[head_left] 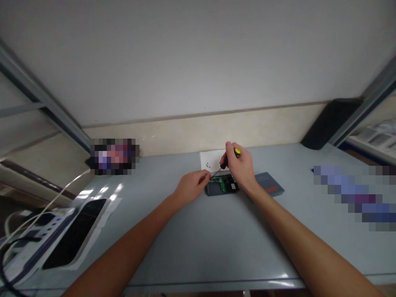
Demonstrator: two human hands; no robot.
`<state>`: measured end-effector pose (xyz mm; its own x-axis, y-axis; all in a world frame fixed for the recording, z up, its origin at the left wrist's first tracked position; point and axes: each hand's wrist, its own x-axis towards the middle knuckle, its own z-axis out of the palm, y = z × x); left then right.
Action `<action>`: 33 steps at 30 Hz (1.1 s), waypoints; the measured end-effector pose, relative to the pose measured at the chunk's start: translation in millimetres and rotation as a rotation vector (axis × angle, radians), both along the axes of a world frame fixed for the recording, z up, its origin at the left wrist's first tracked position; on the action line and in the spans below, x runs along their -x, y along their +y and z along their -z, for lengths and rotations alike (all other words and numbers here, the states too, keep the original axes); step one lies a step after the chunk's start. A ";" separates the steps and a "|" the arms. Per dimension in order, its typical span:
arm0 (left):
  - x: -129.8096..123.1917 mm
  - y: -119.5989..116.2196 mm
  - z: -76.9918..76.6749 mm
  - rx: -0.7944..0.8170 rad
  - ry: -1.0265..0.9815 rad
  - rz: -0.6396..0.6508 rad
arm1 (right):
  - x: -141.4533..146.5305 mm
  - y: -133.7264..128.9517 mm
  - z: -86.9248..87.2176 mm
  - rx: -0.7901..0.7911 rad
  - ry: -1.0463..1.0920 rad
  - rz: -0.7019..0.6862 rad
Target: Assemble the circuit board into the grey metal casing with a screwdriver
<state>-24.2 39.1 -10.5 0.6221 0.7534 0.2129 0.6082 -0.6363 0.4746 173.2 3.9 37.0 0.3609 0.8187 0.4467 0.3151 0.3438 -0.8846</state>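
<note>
A small electronic device with a bare green circuit board (223, 181) lies in its dark grey casing (214, 189) on the table. My right hand (241, 165) is closed around a black and yellow screwdriver (225, 163), its thin shaft slanting down to the board's upper left corner. My left hand (193, 184) is at that same corner, its fingers pinched together by the screwdriver tip; whatever they hold is too small to make out. Behind the device is a white sheet of paper (212, 159) with several tiny dark screws (208, 165) on it. A grey cover (268, 184) lies partly behind my right wrist.
A phone (76, 233) lies at the left beside a white power strip (43, 237) with cables. A pixelated object (114, 156) stands at the back left, another (355, 198) lies right. A black cylinder-like object (331, 123) leans at the back right. A wall closes the table's back.
</note>
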 end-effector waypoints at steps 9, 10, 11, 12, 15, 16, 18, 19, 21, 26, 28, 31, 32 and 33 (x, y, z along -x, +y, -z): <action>0.1 1.0 1.4 0.014 0.008 -0.005 | 0.6 -1.1 -0.7 0.006 0.001 0.024; 0.2 1.0 1.4 0.017 0.006 -0.004 | 0.4 -1.1 -0.9 0.006 0.000 0.025; 0.3 1.0 1.4 0.020 0.003 -0.002 | 0.2 -1.2 -1.4 0.005 -0.003 0.027; 0.4 1.1 1.4 0.022 0.001 0.000 | -0.1 -1.5 -1.9 0.005 -0.007 0.029; 0.8 1.1 1.3 0.020 0.005 -0.001 | -1.1 -2.1 -3.5 0.006 -0.014 0.038; 0.9 1.1 1.2 0.018 0.007 -0.003 | -1.3 -1.9 -3.6 0.010 -0.014 0.039; 0.9 1.2 1.4 0.014 0.007 -0.004 | -1.5 -0.7 -2.8 0.022 -0.017 0.028; 0.9 1.3 1.6 0.012 0.006 -0.004 | -1.4 0.3 -1.9 0.025 -0.021 0.021; 0.8 1.7 2.4 0.010 0.006 -0.001 | -0.8 2.9 0.6 0.007 -0.035 0.022; 0.4 1.8 2.3 0.030 -0.004 -0.004 | 1.7 5.4 6.0 -0.108 -0.078 0.063; 0.3 1.0 0.9 0.035 -0.005 -0.001 | 2.3 3.7 6.7 -0.106 -0.084 0.064; 0.2 -0.1 -0.8 0.027 0.000 -0.004 | 2.4 0.5 6.5 -0.078 -0.121 0.047; 0.2 -0.3 -0.9 0.024 -0.001 -0.004 | 2.4 -0.3 6.2 -0.084 -0.140 0.036; 0.2 -0.4 -0.8 0.024 -0.002 -0.003 | 2.4 -0.8 5.9 -0.103 -0.159 0.025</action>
<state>-24.4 38.7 -9.7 0.6191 0.7603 0.1964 0.6091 -0.6229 0.4909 170.8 3.1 31.2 0.2990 0.7574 0.5805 0.4574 0.4202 -0.7837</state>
